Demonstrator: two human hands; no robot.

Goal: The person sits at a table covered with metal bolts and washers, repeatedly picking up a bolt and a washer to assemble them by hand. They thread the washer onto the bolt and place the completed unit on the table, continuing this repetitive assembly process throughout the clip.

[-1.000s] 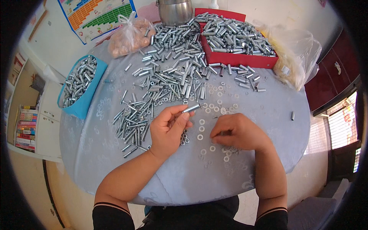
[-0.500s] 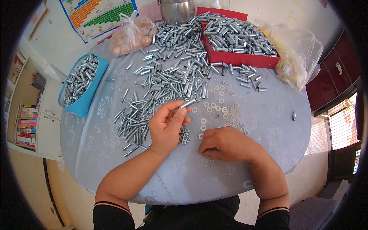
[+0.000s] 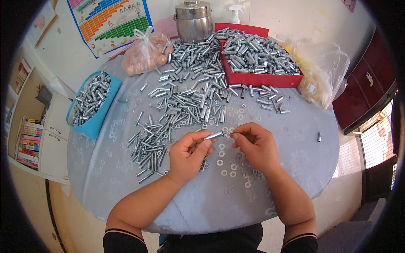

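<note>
My left hand (image 3: 190, 154) pinches a shiny expansion bolt (image 3: 214, 135) between thumb and fingers, its sleeve pointing right. Just beyond its tip, my right hand (image 3: 254, 145) has thumb and forefinger pressed together. Whatever is in that pinch is too small to make out. Beneath and between my hands, flat washers (image 3: 220, 162) lie scattered on the cloth. Nuts (image 3: 204, 166) peek out beside my left hand, partly covered by it. A heap of bolts (image 3: 145, 152) spreads to the left, with metal sleeves (image 3: 206, 90) piled farther back.
A red box (image 3: 263, 80) heaped with metal sleeves stands at the back right, beside a clear plastic bag (image 3: 325, 80). At left is a blue container (image 3: 90, 126) of metal parts. A tied bag (image 3: 145, 57) and a steel pot (image 3: 193, 23) stand behind. One sleeve (image 3: 319, 137) lies far right.
My right hand has risen from the washers to the bolt's tip, its fingers now pinched. My left hand has shifted slightly right and nearer, still holding the expansion bolt. The view has tilted up.
</note>
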